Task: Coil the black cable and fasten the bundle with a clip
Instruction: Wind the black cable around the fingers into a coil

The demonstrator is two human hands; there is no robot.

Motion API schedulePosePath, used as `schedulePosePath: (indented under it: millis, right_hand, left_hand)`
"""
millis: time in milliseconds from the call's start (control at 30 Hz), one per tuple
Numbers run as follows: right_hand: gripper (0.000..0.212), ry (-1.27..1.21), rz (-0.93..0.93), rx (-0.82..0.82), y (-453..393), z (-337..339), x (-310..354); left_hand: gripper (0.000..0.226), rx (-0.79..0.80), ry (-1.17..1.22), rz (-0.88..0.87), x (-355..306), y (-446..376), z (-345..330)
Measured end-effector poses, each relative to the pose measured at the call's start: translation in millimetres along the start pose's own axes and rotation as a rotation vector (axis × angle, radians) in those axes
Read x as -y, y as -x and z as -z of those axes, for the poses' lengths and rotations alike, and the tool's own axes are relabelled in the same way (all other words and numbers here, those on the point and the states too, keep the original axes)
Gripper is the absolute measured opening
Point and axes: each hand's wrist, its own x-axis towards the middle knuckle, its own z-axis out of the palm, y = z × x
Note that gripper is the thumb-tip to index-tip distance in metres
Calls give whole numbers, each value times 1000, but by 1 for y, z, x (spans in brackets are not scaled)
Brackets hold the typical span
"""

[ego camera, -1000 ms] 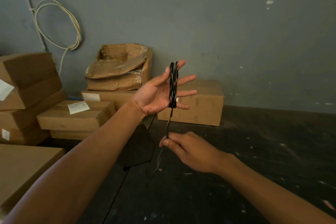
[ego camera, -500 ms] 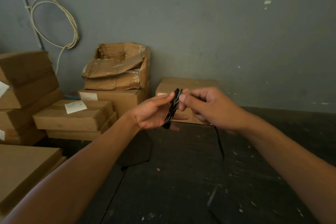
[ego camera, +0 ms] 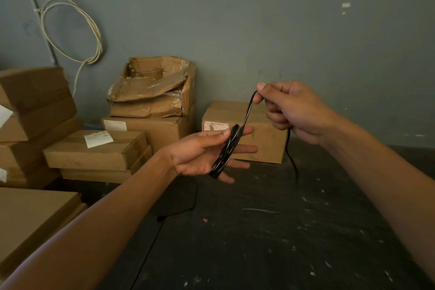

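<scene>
The black cable [ego camera: 226, 150] is wound in several turns around the palm and fingers of my left hand [ego camera: 200, 156], which is held palm up with the fingers stretched to the right. From the top of the coil one strand rises up and right to my right hand [ego camera: 289, 110], which pinches it between thumb and forefinger. The loose tail [ego camera: 291, 160] hangs down from under my right hand toward the dark floor. No clip is in sight.
Cardboard boxes [ego camera: 94, 148] are stacked at the left and against the grey wall, one crushed box [ego camera: 153, 92] on top. A single box [ego camera: 266, 129] sits behind my hands. A white cable loop [ego camera: 94, 37] hangs on the wall. A dark flat sheet [ego camera: 179, 198] lies on the floor.
My right hand rose from below the coil, met my left hand, then pulled a strand up and to the right. My left hand sank and tilted flatter.
</scene>
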Motion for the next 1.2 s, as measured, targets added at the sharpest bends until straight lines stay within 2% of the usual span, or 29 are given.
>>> schedulePosePath:
  millis: [100, 267, 367, 500, 633, 733, 867, 1100, 1200]
  right_hand:
    - [31, 42, 15, -3, -6, 3, -10]
    - [27, 62, 10, 12, -9, 4, -44]
    - [42, 40, -34, 44, -3, -4, -69]
    - [25, 21, -115, 58, 14, -34, -107]
    - [34, -27, -242, 180, 33, -65, -125]
    - [35, -34, -194, 272, 44, -83, -121]
    - [35, 170, -130, 361, 57, -96, -110]
    - [35, 388, 61, 326, 63, -91, -74]
    - [33, 400, 92, 283, 58, -79, -57]
  left_hand:
    - [54, 57, -3, -2, -3, 1, -6]
    - [52, 253, 41, -43, -6, 3, -18]
    - [50, 318, 71, -106, -11, 0, -26]
    - [46, 328, 86, -223, -26, -4, -30]
    - [45, 247, 95, -290, -45, -5, -25]
    - [46, 122, 90, -302, -51, -5, -16]
    - [46, 22, 126, -349, -51, -4, -2]
    - [48, -117, 137, -339, -35, -8, 13]
    - [48, -171, 107, -316, -29, -10, 15]
